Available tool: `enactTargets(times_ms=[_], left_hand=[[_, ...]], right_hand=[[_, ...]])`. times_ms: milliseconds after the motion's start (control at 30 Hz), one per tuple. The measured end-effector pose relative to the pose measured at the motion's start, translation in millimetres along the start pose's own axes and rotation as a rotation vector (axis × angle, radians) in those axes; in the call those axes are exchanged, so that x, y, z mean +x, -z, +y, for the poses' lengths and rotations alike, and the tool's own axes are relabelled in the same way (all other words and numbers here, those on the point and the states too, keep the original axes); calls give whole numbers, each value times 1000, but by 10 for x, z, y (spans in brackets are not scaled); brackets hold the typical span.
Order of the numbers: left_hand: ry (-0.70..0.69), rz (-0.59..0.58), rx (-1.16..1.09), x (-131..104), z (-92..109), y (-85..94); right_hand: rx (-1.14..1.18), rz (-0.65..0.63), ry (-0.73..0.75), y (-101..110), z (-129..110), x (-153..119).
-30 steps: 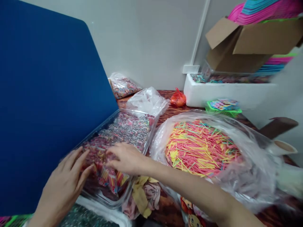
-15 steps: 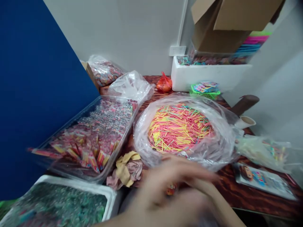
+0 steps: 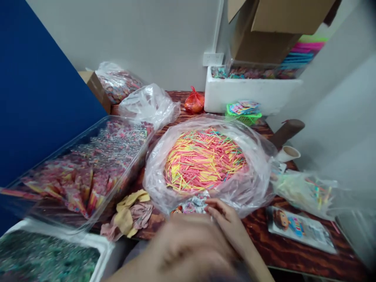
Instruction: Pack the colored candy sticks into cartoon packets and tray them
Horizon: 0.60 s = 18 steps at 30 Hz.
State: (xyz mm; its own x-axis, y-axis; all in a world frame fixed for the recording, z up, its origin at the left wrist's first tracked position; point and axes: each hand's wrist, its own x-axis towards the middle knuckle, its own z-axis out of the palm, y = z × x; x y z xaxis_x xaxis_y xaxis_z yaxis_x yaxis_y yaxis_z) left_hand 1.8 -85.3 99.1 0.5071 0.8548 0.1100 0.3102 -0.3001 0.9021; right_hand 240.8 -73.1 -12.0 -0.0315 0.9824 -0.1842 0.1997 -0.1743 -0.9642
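Observation:
My left hand point(image 3: 188, 246) is a blurred shape at the bottom centre, in front of my right hand; its fingers are too smeared to read. My right hand point(image 3: 225, 219) reaches up from the lower right, its fingertips touching a patterned plastic packet point(image 3: 195, 204) at the near edge of a clear bag. That bag point(image 3: 258, 188) lies wide open, full of thin pink, yellow and green sticks point(image 3: 205, 158). Left of it, a clear tray point(image 3: 129, 166) holds many small wrapped pieces with pink and yellow contents.
Yellow and pink cloths point(image 3: 132, 215) lie beside a white foam box point(image 3: 105, 250) at lower left. A printed pouch point(image 3: 301, 229), a paper cup point(image 3: 289, 153), a green basket point(image 3: 245, 118) and a red bag point(image 3: 194, 102) surround the sticks. Another foam box point(image 3: 249, 94) stands behind.
The view has shifted, so the tray, bag and boxes appear further left. My hands have moved from crossing each other; my right fingertips now reach the patterned packet, which shows more.

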Motion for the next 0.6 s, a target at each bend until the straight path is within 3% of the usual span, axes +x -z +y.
enactTargets(times_ms=[33, 133, 167, 267, 400, 500, 600], left_hand=[[69, 85, 119, 62, -176, 20], [242, 538, 555, 45, -945, 146], [300, 610, 716, -4, -1206, 190], [500, 454, 1116, -144, -1736, 273], [628, 328, 1290, -158, -1863, 308], [600, 374, 1278, -130, -1847, 332], [542, 423, 1262, -149, -1861, 353]], right_hand=[[-2, 6, -8, 47, 21, 2], [3, 28, -27, 170, 50, 21], [6, 34, -27, 196, 44, 31], [-4, 52, 1, 220, 5, 55], [-8, 129, 20, 144, 71, 37], [-17, 242, 20, 31, 211, -21], [-163, 432, 104, -112, 274, -53]])
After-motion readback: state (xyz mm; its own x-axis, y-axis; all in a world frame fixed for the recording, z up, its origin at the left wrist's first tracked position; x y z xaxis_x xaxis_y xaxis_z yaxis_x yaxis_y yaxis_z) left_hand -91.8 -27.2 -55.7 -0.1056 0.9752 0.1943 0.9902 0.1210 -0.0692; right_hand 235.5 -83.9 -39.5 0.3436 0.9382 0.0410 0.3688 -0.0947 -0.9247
